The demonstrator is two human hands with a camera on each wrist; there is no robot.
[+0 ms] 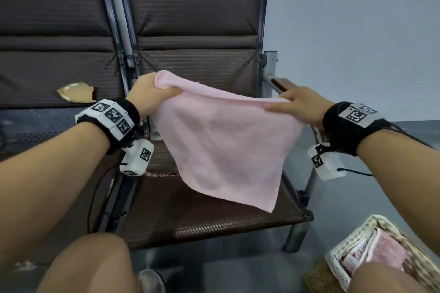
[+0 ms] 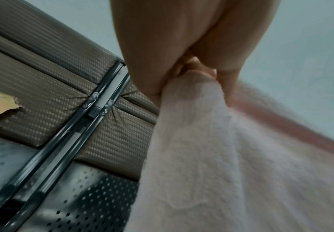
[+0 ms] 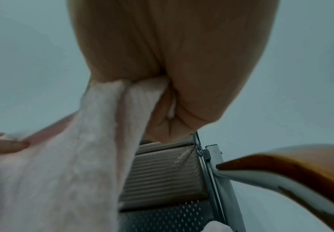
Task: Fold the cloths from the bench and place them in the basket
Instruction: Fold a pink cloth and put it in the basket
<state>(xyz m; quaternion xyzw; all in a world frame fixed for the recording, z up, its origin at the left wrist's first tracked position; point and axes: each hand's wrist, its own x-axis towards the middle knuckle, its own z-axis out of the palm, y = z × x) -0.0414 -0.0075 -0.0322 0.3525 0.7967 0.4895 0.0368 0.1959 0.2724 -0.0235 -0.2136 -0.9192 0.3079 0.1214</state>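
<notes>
A pale pink cloth (image 1: pixel 223 145) hangs in the air above the brown bench seat (image 1: pixel 214 223), stretched between both hands. My left hand (image 1: pixel 152 93) grips its upper left corner, and the cloth (image 2: pixel 201 141) bunches out of that fist (image 2: pixel 181 70) in the left wrist view. My right hand (image 1: pixel 292 104) pinches the upper right corner; the right wrist view shows the cloth (image 3: pixel 82 141) squeezed between thumb and fingers (image 3: pixel 162 87). The lower corner droops toward the seat's front right. A woven basket (image 1: pixel 352 240) stands on the floor at the lower right, with folded pink cloth (image 1: pixel 383 254) inside.
The bench has padded brown backrests (image 1: pixel 195 19) and a torn patch (image 1: pixel 76 91) on the left seat's back. A wooden armrest (image 1: pixel 283 84) on a metal post sits just behind my right hand. My knees fill the bottom of the head view.
</notes>
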